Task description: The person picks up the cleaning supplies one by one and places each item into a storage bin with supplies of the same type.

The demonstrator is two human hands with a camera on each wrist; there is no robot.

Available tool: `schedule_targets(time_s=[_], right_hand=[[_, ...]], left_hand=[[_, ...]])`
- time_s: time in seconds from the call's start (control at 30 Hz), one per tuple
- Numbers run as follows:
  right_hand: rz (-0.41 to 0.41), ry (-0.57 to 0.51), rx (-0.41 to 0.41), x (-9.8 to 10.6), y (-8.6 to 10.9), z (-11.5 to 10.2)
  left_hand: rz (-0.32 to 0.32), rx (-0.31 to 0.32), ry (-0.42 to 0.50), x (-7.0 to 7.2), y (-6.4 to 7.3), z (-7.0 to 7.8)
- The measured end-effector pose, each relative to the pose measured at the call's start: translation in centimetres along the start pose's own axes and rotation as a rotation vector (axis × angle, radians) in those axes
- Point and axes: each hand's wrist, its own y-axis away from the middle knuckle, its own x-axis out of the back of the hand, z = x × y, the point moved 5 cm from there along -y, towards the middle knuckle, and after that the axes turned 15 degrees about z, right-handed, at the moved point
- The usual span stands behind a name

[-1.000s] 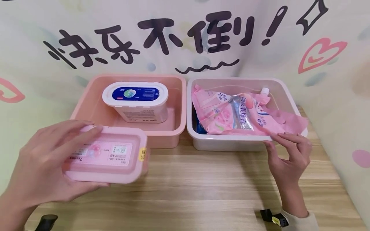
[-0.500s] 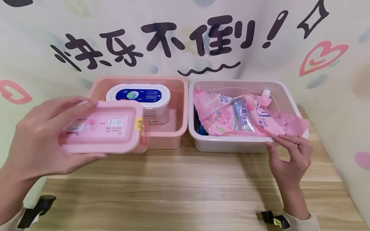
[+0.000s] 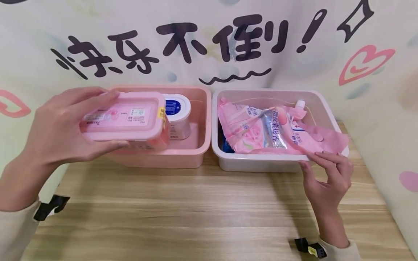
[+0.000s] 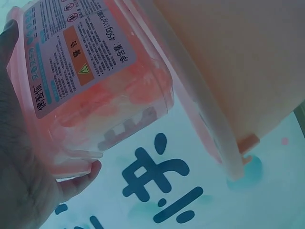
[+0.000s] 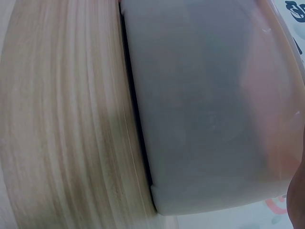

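My left hand grips a pink plastic tub with a lid and printed label. It holds the tub tilted above the left part of a salmon-pink bin. In the left wrist view, the tub's clear side shows pinkish contents beside the bin's rim. A white-lidded tub with a blue label stands in that bin, partly hidden by the held one. My right hand pinches the front rim of the white bin, near its right corner. Pink laundry packs fill that bin.
Both bins stand side by side on a wood-grain table, against a printed cloth backdrop. A white-capped spout sticks up at the white bin's back right. Something dark blue lies under the packs.
My left hand has moved the pink tub up and away from me, from in front of the salmon-pink bin to above it. The right hand has stayed at the white bin's rim.
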Motion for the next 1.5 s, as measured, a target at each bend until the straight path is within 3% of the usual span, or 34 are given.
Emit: schedule_targets(time_s=[0.17,0.43,0.8,0.9,1.1,1.5], right_hand=[[0.0,-0.002,0.005,0.0,0.1,0.0],[-0.008,0.009,0.003,0.1,0.1,0.1],[-0.027,0.003,0.007,-0.3,0.4,0.0],[-0.024,0.01,0.009,-0.3,0.4,-0.1],[-0.01,0.013,0.01,-0.1,0.2,0.0],[-0.015,0.005,0.017,-0.1,0.1,-0.3]], left_hand=[[-0.047,0.008,-0.03,-0.7,-0.3,-0.9],[-0.161,0.033,-0.068,-2.2,-0.5,-1.2],[-0.189,0.026,-0.041,-3.0,0.7,-1.3],[-0.168,-0.004,-0.001,-2.7,0.7,-1.4],[-0.045,-0.009,0.033,-1.2,-0.2,-1.4],[-0.06,-0.016,-0.012,-1.4,1.7,-1.0]])
